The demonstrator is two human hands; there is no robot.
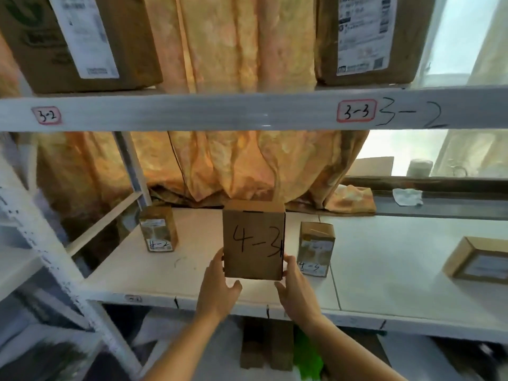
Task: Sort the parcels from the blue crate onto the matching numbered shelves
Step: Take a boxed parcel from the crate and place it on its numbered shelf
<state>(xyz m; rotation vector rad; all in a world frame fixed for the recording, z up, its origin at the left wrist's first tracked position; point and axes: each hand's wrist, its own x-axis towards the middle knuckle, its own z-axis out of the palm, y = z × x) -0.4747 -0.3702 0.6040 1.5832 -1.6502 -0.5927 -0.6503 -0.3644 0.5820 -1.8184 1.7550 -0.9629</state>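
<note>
1. White metal shelves stand in front of an orange curtain (247, 166), and the lower shelf (192, 276) is the one being filled.
2. Both hands hold one brown parcel (253, 240) upright at the front of that shelf. It has "4-3" written big on its face.
3. The left hand (220, 287) presses the parcel's left side and the right hand (295, 287) presses its right side. The fingers are spread and clamped on the box, with the thumbs under its bottom edge.
4. I think it is held with the number facing out so it can be read and matched to the right spot.
5. A small box marked "4-3" (315, 248) stands just beside it on the right, so this looks like the right place.
6. Another small box marked "4-2" (159, 229) stands near on the left, in its own spot.
7. A flat box (478, 259) lies well apart on the far right.
8. That makes four parcels on this shelf.
9. Up on the higher shelf (220, 111) sit two big boxes, one at the left (41, 45) and one at the right (406, 39).
10. The blue crate is not in view.
</note>
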